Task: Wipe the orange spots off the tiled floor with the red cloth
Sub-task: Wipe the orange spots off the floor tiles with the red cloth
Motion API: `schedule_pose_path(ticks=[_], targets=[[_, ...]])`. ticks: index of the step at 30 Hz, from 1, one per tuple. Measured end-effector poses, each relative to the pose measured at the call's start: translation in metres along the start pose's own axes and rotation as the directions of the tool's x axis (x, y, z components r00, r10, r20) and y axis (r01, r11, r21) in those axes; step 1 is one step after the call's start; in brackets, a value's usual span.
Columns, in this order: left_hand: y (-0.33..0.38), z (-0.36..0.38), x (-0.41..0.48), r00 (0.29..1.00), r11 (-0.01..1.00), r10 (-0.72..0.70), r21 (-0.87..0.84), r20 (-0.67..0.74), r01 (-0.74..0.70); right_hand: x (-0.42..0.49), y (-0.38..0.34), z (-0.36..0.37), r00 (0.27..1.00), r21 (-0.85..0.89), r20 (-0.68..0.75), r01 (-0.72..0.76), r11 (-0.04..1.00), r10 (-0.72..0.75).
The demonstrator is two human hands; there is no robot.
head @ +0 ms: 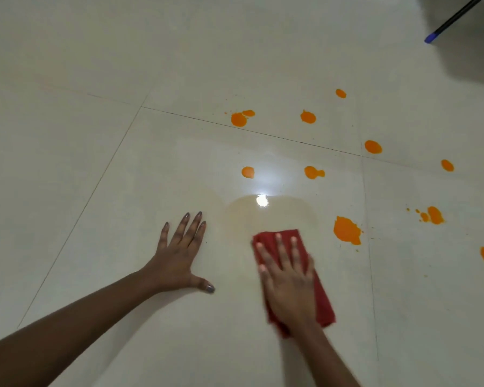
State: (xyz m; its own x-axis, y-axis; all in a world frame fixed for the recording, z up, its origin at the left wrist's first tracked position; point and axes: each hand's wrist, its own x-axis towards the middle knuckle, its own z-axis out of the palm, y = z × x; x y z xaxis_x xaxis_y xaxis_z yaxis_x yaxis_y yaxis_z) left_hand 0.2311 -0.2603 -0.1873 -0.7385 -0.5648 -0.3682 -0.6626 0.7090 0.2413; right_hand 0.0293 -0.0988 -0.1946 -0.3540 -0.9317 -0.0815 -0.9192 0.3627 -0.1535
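Note:
My right hand (287, 280) lies flat, fingers straight, pressing the folded red cloth (323, 300) onto the pale tiled floor (95, 247). My left hand (180, 258) rests palm down on the floor to the left of the cloth, fingers spread. Several orange spots dot the tiles beyond and to the right; the largest orange spot (347, 230) lies just right of the cloth's far end. A faint yellowish smear (271, 216) with a light glare sits right above the cloth.
A dark stick with a blue tip (435, 36) reaches in at the top right, beside a grey shadowed area in that corner. Dark grout lines (249, 129) cross the floor.

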Motion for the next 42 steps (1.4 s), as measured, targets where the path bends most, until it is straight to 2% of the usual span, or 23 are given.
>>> schedule_pose_path(ticks=[2,4,5,6,9,11,13,15,18,19,20,22,24,25,26,28,30,31,34,38,40,42], targets=[[0.001,0.002,0.0,1.0,1.0,-0.001,-0.002,-0.007,0.001,0.029,0.036,-0.006,0.99,-0.037,-0.028,-0.14,0.989,0.139],[0.0,0.003,0.0,1.0,1.0,-0.005,0.002,-0.027,0.005,0.078,0.032,-0.011,0.965,-0.004,-0.009,-0.263,0.965,0.263],[0.001,0.003,0.0,1.0,1.0,-0.006,-0.003,-0.028,0.006,0.097,0.016,-0.009,0.965,0.004,0.03,-0.262,0.965,0.262],[0.002,0.002,0.0,1.0,1.0,-0.008,-0.011,-0.022,0.008,0.105,-0.006,-0.006,0.978,0.009,0.059,-0.202,0.979,0.202],[0.001,-0.001,0.0,1.0,0.999,-0.03,-0.034,-0.006,0.03,0.059,-0.062,0.009,0.993,0.032,-0.004,0.118,0.992,-0.118],[0.0,-0.003,0.001,0.999,0.998,-0.041,-0.044,-0.003,0.041,0.0,-0.058,0.011,0.976,0.053,-0.016,0.218,0.974,-0.217],[0.0,-0.002,0.003,0.999,0.998,-0.044,-0.044,0.0,0.044,-0.025,-0.021,0.007,0.982,0.036,-0.02,0.189,0.981,-0.188],[0.001,-0.001,0.003,0.999,0.998,-0.041,-0.049,0.019,0.042,-0.006,0.009,0.004,0.996,0.001,-0.071,0.059,0.998,-0.058],[0.001,-0.001,0.004,0.998,0.998,-0.043,-0.036,0.035,0.044,0.068,-0.003,-0.003,0.99,0.004,-0.02,-0.142,0.99,0.142],[0.002,-0.002,0.003,0.998,0.999,-0.04,-0.03,0.044,0.041,0.082,-0.021,-0.001,0.989,0.01,0.024,-0.143,0.99,0.143],[0.002,-0.003,0.003,0.998,0.999,-0.036,-0.027,0.046,0.037,0.085,-0.04,0.003,0.996,0.02,0.036,-0.084,0.996,0.083],[-0.005,-0.003,-0.002,0.999,1.0,-0.028,-0.01,0.036,0.028,0.054,-0.071,0.011,0.991,0.039,0.001,0.136,0.99,-0.136],[-0.019,-0.003,-0.014,0.999,0.999,-0.035,0.028,0.019,0.034,0.0,-0.065,0.013,0.938,0.037,0.024,0.345,0.938,-0.346],[-0.027,-0.002,-0.022,0.999,0.998,-0.042,0.04,0.01,0.041,-0.013,-0.049,0.009,0.923,0.038,0.044,0.38,0.924,-0.381],[-0.032,-0.002,-0.028,0.999,0.998,-0.047,0.036,0.015,0.046,-0.012,-0.029,0.006,0.928,0.03,0.038,0.369,0.929,-0.37],[-0.037,-0.001,-0.036,0.998,0.999,-0.049,-0.01,0.031,0.05,0.019,-0.005,0.002,0.977,0.006,0.01,0.211,0.977,-0.211],[-0.039,0.001,-0.035,0.999,0.998,-0.052,-0.031,0.018,0.052,0.07,-0.017,-0.003,0.999,0.004,0.009,0.049,0.999,-0.049],[-0.038,0.002,-0.035,0.998,0.998,-0.052,-0.038,0.018,0.053,0.09,-0.034,-0.002,0.999,0.019,0.023,0.025,1.0,-0.025],[-0.038,0.003,-0.035,0.998,0.998,-0.051,-0.044,0.026,0.052,0.101,-0.092,0.009,0.989,0.053,0.076,0.126,0.991,-0.13],[-0.037,0.001,-0.038,0.998,0.997,-0.054,-0.061,0.01,0.055,-0.008,-0.104,0.02,0.938,0.068,0.013,0.345,0.936,-0.347],[-0.024,0.0,-0.037,1.0,1.0,0.001,-0.029,0.011,0.0,-0.064,-0.07,0.018,0.94,0.083,0.018,0.339,0.937,-0.342],[-0.004,0.003,-0.033,0.995,0.995,0.098,0.017,0.003,-0.098,-0.082,-0.019,0.011,0.973,0.04,-0.034,0.23,0.972,-0.229]])
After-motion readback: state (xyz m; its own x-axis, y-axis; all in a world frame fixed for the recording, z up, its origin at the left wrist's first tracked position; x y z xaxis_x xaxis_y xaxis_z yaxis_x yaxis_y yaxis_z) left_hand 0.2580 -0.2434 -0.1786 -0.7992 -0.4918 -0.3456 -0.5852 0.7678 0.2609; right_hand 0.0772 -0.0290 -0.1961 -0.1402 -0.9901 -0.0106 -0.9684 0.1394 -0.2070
